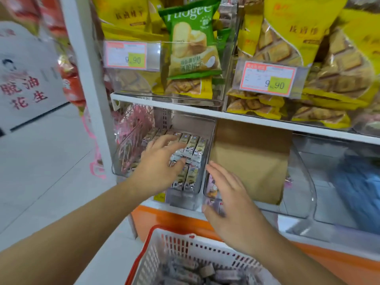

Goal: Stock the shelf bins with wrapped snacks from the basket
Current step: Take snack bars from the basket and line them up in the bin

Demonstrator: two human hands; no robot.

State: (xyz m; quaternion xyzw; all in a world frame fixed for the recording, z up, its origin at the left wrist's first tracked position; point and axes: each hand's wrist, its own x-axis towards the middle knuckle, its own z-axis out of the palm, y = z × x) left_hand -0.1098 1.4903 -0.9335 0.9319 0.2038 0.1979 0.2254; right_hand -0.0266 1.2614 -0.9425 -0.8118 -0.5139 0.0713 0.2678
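A clear shelf bin [120, 161] on the lower shelf holds rows of small wrapped snacks [193, 148] standing on end. My left hand [158, 163] is spread flat over the snacks in this bin, fingers apart, holding nothing. My right hand [230, 204] hovers open in front of the divider between that bin and the neighbouring clear bin [300, 177], which contains a brown cardboard sheet [253, 161]. Below, the white basket with a red rim [156, 249] holds several wrapped snacks [185, 272] in purple-grey wrappers.
The upper shelf [195, 112] carries bins of yellow biscuit bags [308, 58] and a green bag [193, 40], with price tags [125, 55] on the fronts. An orange base panel [168, 221] runs under the lower shelf. A white upright [86, 79] stands at left.
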